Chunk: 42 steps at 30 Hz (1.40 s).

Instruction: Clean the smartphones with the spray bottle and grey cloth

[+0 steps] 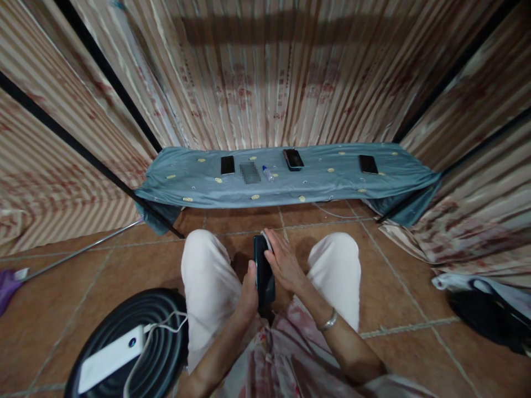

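Between our knees, off the near edge of the low table (236,190), we hold a flat black device (264,276) upright on its narrow side. Our left hand (249,293) grips its left side, thumb along the edge; the other fingers are hidden behind it, so we cannot tell how they lie. Our right hand (286,268) rests on its upper right part, fingers straight and close together, thumb apart from them against the device. A small pale item (265,239) shows beside the right fingertips; we cannot tell whether they pinch it. Any brand on the device is too dark to make out.

On the table's blue-green cloth, patterned with yellow roundels, a dark phone (228,165) lies left of the middle, nearer the back edge. Right of it we see a pixelated patch (250,172), its content unreadable, then a clear bottle (269,174) with a blue cap, tilted across the cloth; any label is too small to read. A dark stack (293,159) sits at the back edge near the middle, and a dark tablet (368,164) lies toward the back right corner.

At our left, a white power bank (110,360), cable plugged in, lies on a ridged black stool (166,342); its small round display is illegible.
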Available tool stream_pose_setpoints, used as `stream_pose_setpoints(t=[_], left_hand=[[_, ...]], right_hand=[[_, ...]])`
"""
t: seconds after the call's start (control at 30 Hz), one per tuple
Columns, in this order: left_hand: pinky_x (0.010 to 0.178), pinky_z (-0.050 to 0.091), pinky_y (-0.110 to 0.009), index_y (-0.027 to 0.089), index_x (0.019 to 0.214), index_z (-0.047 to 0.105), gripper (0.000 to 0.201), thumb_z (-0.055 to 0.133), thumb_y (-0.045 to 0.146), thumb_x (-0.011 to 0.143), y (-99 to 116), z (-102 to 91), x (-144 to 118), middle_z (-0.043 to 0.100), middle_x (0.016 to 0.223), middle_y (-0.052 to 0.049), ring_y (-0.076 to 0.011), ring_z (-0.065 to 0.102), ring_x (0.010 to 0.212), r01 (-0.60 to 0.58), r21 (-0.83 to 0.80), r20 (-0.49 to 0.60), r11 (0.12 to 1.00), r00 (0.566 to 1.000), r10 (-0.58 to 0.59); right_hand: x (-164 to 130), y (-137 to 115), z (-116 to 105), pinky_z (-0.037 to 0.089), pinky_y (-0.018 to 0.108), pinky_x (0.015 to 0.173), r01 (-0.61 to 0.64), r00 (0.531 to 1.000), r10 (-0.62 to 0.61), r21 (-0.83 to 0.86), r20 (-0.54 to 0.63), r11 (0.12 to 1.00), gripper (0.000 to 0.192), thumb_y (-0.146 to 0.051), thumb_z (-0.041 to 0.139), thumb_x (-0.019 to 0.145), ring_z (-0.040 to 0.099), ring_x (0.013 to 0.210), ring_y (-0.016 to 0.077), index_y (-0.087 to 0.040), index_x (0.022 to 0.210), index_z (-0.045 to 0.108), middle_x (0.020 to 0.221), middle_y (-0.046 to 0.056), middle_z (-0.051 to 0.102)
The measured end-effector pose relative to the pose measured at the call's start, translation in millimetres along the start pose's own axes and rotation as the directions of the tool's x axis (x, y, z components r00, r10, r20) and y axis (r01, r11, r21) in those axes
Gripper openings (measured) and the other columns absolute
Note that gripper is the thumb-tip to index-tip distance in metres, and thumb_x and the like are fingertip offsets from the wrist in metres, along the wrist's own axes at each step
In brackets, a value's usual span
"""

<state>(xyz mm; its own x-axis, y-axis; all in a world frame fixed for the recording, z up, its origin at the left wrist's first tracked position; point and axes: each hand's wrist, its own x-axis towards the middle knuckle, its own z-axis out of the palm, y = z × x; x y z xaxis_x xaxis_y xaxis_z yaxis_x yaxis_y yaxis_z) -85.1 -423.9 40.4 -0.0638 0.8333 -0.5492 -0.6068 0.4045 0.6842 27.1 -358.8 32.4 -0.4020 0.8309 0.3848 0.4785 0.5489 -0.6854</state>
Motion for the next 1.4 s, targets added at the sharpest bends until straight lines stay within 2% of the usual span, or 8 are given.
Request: stream_pose_setpoints(t=[0.1,0.2,0.33,0.5,0.83,0.97,1.2,1.4], left_hand=[[0.078,0.057,-0.033,0.011,0.108,0.072,0.059,0.054,0.062,0.085,9,5.9,-6,0.077,0.086,-0.011,-0.0264,0.073,0.089,0.059,-0.001,-0.023,0.998,0.998,-0.059],[0.075,0.059,-0.033,0.014,0.116,0.068,0.054,0.041,0.055,0.094,15,13.4,-10,0.078,0.087,-0.010,-0.0230,0.074,0.080,0.118,-0.081,-0.041,0.990,0.992,-0.121],[0.075,0.060,-0.036,0.014,0.123,0.064,0.055,0.035,0.052,0.097,18,18.2,-12,0.078,0.090,-0.011,-0.0227,0.075,0.079,0.153,-0.132,-0.067,0.979,0.984,-0.162],[0.089,0.057,-0.038,0.013,0.124,0.064,0.054,0.036,0.051,0.097,19,14.1,-5,0.078,0.097,-0.011,-0.0239,0.074,0.092,0.108,-0.162,-0.123,0.981,0.984,-0.128],[0.099,0.051,-0.038,0.013,0.115,0.071,0.051,0.044,0.051,0.094,21,6.8,3,0.077,0.104,-0.011,-0.0265,0.068,0.109,-0.041,-0.177,-0.120,0.983,0.993,0.019],[0.101,0.050,-0.039,0.012,0.115,0.071,0.050,0.040,0.047,0.097,18,8.8,1,0.077,0.102,-0.011,-0.0260,0.067,0.111,-0.001,-0.155,-0.132,0.988,0.991,-0.020],[0.098,0.052,-0.037,0.011,0.112,0.071,0.049,0.038,0.044,0.098,24,16.8,-1,0.078,0.098,-0.010,-0.0252,0.069,0.108,-0.051,-0.135,-0.199,0.990,0.980,0.023],[0.093,0.054,-0.038,0.011,0.105,0.073,0.054,0.042,0.053,0.094,26,17.7,3,0.078,0.096,-0.012,-0.0273,0.071,0.101,-0.046,-0.146,-0.154,0.988,0.988,0.024]], right_hand=[[-2,5,1,0.036,0.045,0.115,-0.134,0.990,0.139,0.211,-0.009,0.968,0.052,-0.039,0.031,0.102,0.043,0.139,0.0203,-0.025,0.151,0.032,0.150,0.008,0.047],[-1,7,4,0.043,0.042,0.110,-0.249,0.962,0.275,0.411,-0.004,0.877,0.050,-0.043,0.034,0.101,0.052,0.132,0.0212,-0.027,0.147,0.040,0.144,0.004,0.054],[1,11,14,0.049,0.043,0.104,-0.325,0.930,0.365,0.543,0.038,0.774,0.052,-0.049,0.039,0.098,0.060,0.123,0.0238,-0.027,0.145,0.046,0.137,0.003,0.061],[-3,13,27,0.043,0.048,0.109,-0.351,0.905,0.426,0.533,-0.018,0.770,0.054,-0.056,0.041,0.096,0.053,0.131,0.0242,-0.027,0.141,0.051,0.139,0.004,0.059],[-23,-7,24,0.044,0.048,0.109,-0.330,0.934,0.357,0.455,0.029,0.827,0.051,-0.051,0.038,0.099,0.054,0.130,0.0243,-0.028,0.144,0.046,0.137,0.004,0.061],[-25,-14,15,0.043,0.047,0.110,-0.334,0.930,0.366,0.457,0.020,0.824,0.050,-0.049,0.040,0.099,0.053,0.131,0.0242,-0.028,0.144,0.047,0.135,0.004,0.062],[-34,-25,0,0.040,0.047,0.112,-0.337,0.925,0.380,0.510,0.021,0.792,0.052,-0.043,0.045,0.098,0.053,0.131,0.0248,-0.026,0.147,0.042,0.141,0.006,0.057],[-49,-37,-2,0.040,0.044,0.112,-0.313,0.912,0.410,0.602,-0.027,0.735,0.054,-0.040,0.055,0.093,0.054,0.130,0.0246,-0.026,0.144,0.047,0.139,0.005,0.059]])
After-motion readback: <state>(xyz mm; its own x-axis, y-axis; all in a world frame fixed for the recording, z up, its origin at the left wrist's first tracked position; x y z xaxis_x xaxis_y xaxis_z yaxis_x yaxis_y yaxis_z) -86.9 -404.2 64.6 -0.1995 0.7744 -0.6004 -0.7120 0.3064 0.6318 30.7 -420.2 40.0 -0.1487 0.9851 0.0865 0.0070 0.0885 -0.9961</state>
